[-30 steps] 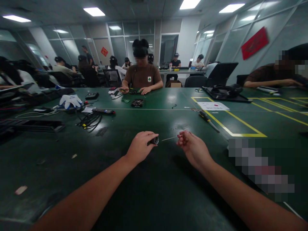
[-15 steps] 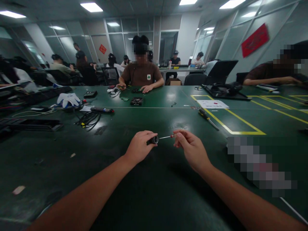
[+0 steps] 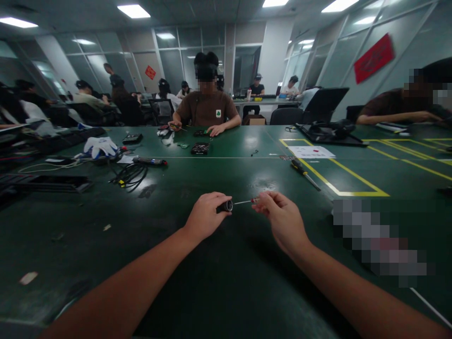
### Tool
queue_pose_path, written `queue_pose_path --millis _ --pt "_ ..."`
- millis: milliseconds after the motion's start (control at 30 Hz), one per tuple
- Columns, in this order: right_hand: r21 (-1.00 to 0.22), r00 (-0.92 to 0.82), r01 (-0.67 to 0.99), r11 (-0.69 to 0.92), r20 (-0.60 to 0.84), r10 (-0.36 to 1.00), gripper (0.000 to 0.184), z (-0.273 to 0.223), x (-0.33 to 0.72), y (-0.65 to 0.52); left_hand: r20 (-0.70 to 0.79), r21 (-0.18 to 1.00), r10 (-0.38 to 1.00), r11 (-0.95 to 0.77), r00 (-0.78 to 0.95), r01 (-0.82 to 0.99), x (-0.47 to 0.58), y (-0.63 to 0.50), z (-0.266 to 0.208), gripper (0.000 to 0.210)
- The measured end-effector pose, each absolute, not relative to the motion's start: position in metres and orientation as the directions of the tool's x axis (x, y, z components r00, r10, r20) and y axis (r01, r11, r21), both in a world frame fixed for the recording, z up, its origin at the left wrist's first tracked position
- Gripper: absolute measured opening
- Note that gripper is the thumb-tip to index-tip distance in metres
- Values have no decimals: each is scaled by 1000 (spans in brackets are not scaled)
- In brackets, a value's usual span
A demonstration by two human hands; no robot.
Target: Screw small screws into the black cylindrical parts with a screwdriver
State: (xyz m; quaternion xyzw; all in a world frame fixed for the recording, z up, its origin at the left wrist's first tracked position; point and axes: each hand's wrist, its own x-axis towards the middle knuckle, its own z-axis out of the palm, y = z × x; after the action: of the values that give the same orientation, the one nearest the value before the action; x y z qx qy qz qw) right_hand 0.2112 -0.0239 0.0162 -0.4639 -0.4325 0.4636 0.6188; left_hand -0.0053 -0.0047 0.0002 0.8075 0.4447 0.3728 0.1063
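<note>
My left hand (image 3: 206, 214) pinches a short black cylinder (image 3: 223, 207) between thumb and fingers, its round, ringed end facing right. Closed around a thin screwdriver (image 3: 243, 202) is my right hand (image 3: 282, 216); the bare metal shaft and a bit of red by the fingertips show, and the handle is mostly hidden. The shaft's tip points left at the cylinder's ringed end. Whether it touches is too small to tell. Both hands are over the green table (image 3: 197, 292).
A larger yellow-and-black screwdriver (image 3: 305, 174) lies to the right, beside yellow tape (image 3: 363, 193). Leftward are a coiled black cable (image 3: 132, 176), a black pen-shaped tool (image 3: 150, 161) and white gloves (image 3: 100, 147). A co-worker (image 3: 208, 106) sits opposite, behind a square black device (image 3: 200, 148).
My right fingers have shifted slightly around the screwdriver, and its shaft sits a little flatter. My left hand and the cylinder have barely moved.
</note>
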Motion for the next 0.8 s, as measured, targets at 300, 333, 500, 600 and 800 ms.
queue_pose_path --millis 300,333,500,600,800 --pt "-948 59 -319 19 0 998 43 3 215 -16 543 453 764 -617 350 644 -12 1 -4 47" --pt "-941 38 -339 -12 -26 999 43 2 215 -15 543 451 761 -622 356 640 -12 2 -4 47" --pt "-860 -54 -469 -203 -201 978 33 4 219 -7 579 427 731 -650 362 629 -12 2 1 47" --pt "-828 -22 -525 -198 -219 975 32 9 223 -3 592 411 725 -648 353 641 -12 1 4 45" --pt "-918 79 -397 13 -20 997 35 10 225 -5 570 424 746 -625 343 655 -14 0 4 46"
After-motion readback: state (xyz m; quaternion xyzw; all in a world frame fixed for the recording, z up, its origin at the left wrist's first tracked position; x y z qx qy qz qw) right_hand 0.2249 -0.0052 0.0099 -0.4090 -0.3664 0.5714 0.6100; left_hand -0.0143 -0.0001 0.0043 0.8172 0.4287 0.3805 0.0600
